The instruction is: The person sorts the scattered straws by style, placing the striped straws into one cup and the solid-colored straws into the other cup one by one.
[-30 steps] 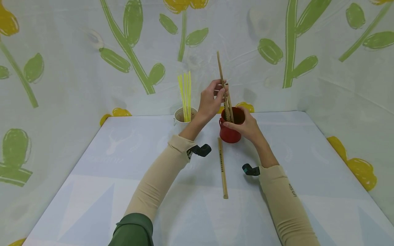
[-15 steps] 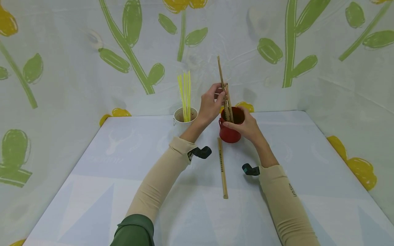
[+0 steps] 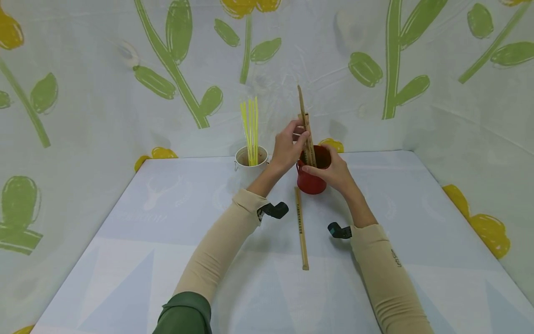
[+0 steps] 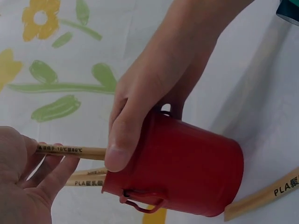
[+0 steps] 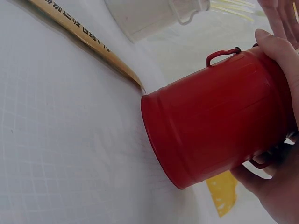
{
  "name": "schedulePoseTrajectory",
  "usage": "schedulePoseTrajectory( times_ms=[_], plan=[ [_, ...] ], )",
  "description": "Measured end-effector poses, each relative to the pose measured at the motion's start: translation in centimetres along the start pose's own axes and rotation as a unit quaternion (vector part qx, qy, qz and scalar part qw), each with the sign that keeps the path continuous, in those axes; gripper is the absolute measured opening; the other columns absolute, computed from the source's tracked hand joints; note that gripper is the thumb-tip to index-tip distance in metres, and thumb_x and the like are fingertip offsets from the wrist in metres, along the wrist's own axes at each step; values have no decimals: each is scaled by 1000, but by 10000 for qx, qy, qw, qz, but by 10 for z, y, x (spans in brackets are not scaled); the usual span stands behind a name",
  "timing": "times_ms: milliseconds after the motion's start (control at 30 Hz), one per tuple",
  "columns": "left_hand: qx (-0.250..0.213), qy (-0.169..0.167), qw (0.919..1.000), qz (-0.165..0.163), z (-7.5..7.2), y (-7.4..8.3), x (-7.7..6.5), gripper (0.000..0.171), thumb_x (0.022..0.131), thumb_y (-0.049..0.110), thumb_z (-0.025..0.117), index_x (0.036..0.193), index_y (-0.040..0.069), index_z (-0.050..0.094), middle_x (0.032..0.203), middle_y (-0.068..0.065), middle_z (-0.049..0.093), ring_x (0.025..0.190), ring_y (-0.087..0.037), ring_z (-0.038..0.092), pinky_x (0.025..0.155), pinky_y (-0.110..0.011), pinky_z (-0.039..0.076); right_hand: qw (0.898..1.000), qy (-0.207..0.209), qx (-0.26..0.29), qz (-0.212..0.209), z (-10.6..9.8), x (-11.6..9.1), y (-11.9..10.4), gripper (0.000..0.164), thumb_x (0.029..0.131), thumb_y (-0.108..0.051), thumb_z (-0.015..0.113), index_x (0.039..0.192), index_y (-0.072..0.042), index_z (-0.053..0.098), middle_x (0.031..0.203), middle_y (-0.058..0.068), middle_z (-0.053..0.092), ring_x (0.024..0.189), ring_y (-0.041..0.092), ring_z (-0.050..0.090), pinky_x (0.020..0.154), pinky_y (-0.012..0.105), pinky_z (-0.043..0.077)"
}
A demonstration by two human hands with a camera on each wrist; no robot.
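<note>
In the head view, my left hand (image 3: pixel 288 147) pinches a paper-wrapped straw (image 3: pixel 301 98) above a small red bucket (image 3: pixel 312 182). The straw's lower end is inside the mouth of the bucket, as the left wrist view also shows. Several other wrapped straws (image 4: pixel 88 183) lean in the bucket beside it. My right hand (image 3: pixel 336 172) grips the bucket near its rim from the right, thumb over the front edge. Another wrapped straw (image 3: pixel 301 232) lies on the table just in front of the bucket, its far end close to the bucket's base.
To the left of the red bucket stands a white bucket (image 3: pixel 238 160) holding several yellow sticks (image 3: pixel 250 123). Behind the table (image 3: pixel 158 218) hangs a cloth (image 3: pixel 308 41) printed with flowers and leaves.
My left hand has moved down and slightly right, lowering the pinched straw farther into the red bucket. My right hand and the bucket have stayed in place.
</note>
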State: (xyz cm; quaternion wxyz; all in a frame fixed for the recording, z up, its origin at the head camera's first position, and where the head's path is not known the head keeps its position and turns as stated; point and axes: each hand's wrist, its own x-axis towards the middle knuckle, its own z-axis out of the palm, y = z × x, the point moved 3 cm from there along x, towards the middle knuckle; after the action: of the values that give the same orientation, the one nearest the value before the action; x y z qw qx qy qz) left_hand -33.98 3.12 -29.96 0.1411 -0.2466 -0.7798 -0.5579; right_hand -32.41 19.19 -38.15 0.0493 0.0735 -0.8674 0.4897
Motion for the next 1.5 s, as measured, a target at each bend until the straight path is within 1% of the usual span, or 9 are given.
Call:
schedulePoseTrajectory(
  times_ms=[100,300,467,767,1067,1233,1300,1367,1500],
  plan=[
    [-17,-53,9999,-104,2,-2,-2,27,98,9,57,125,2,56,109,-19,68,94,-30,70,72,-33,60,10000,4,-11,16,0,1,1,91,77,-52,79,147,-21,31,144,5,46,133,25,42,104,52,46],
    [-14,-72,9997,-253,5,-9,-3,29,97,11,60,125,3,56,107,-18,68,89,-27,70,68,-27,59,10000,0,-2,-10,0,1,0,89,76,-54,78,146,-22,33,144,4,46,132,25,43,106,53,44],
    [-67,-75,9993,-360,7,-15,-4,32,97,10,60,127,3,55,106,-18,68,89,-27,71,66,-25,59,10000,25,39,-38,1,1,0,90,75,-55,79,145,-22,33,143,2,47,131,23,43,106,52,44],
    [-271,0,9978,-602,4,-24,-8,35,94,6,63,128,4,55,103,-18,65,92,-29,71,68,-26,59,10000,30,86,0,1,2,-2,93,74,-56,79,147,-21,32,143,3,47,130,23,43,105,53,44],
    [-121,100,9976,-670,-1,-31,-11,32,92,6,66,122,-1,59,99,-19,67,88,-30,72,65,-23,59,9999,-4,90,60,1,1,-1,94,75,-55,78,148,-20,30,144,4,46,132,24,43,105,53,44],
    [-91,77,9965,-828,-4,-33,-12,30,91,5,67,120,-3,61,98,-20,68,83,-30,73,63,-30,60,9999,-5,41,96,1,1,0,96,76,-55,78,150,-19,28,145,5,45,133,25,42,107,54,42],
    [25,49,9962,-872,-5,-34,-13,29,91,7,67,119,-3,62,97,-20,69,82,-29,73,63,-31,60,10000,7,31,88,1,1,0,95,77,-55,77,150,-20,28,145,5,46,133,25,42,107,54,43],
    [128,36,9959,-898,-7,-35,-14,29,91,8,68,118,-3,63,97,-19,70,82,-29,73,62,-30,59,10000,18,34,92,1,0,0,94,76,-56,77,149,-22,29,144,4,46,132,24,43,106,53,43],
    [102,10,9954,-957,-9,-37,-18,28,91,8,68,116,-4,63,97,-20,70,84,-34,73,61,-28,59,9999,23,40,97,1,1,1,94,76,-57,78,148,-21,30,144,4,47,131,24,44,106,53,44]
  ],
)
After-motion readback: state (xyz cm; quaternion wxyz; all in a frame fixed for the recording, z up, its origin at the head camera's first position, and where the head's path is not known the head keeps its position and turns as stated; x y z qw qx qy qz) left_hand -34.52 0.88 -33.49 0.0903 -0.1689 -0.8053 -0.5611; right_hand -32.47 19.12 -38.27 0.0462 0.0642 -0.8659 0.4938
